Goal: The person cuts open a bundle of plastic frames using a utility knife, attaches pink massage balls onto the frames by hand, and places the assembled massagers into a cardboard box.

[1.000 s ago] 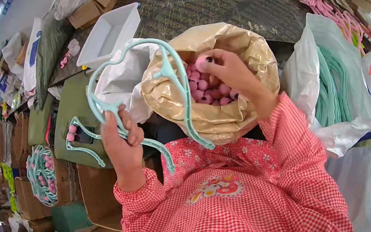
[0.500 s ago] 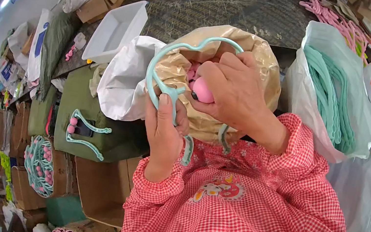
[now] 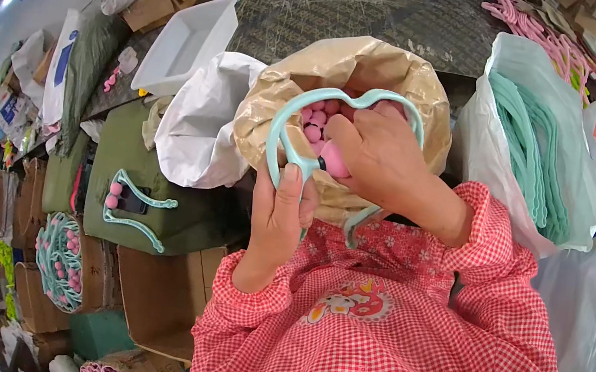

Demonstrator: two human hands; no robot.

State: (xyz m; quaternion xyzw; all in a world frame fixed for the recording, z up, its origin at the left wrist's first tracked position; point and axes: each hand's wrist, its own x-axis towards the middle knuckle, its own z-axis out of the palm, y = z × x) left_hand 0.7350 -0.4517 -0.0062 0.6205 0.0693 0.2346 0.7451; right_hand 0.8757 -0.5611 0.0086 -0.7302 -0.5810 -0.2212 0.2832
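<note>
My left hand [image 3: 279, 211] is closed round the mint-green curved frame [image 3: 276, 128], thumb on top near its short prong. A large pink ball [image 3: 335, 161] sits at the tip of that prong. The fingers of my right hand [image 3: 387, 158] are wrapped against the ball, and the frame's arch passes behind this hand. Both hands are over the open tan bag [image 3: 275, 90], where small pink balls [image 3: 315, 121] lie. Part of the frame hangs below my hands, over the checked apron.
At left, another mint frame with pink balls [image 3: 114, 195] lies on a green surface [image 3: 178, 233]. Behind it are a white tray [image 3: 187, 47] and a white bag [image 3: 204, 130]. A bag of mint strips [image 3: 530, 159] stands at right, an open carton [image 3: 162, 301] at lower left.
My right hand has come out of the tan bag's middle with a pink ball and met the frame. My left hand has moved right with the frame, bringing its prong against the ball.
</note>
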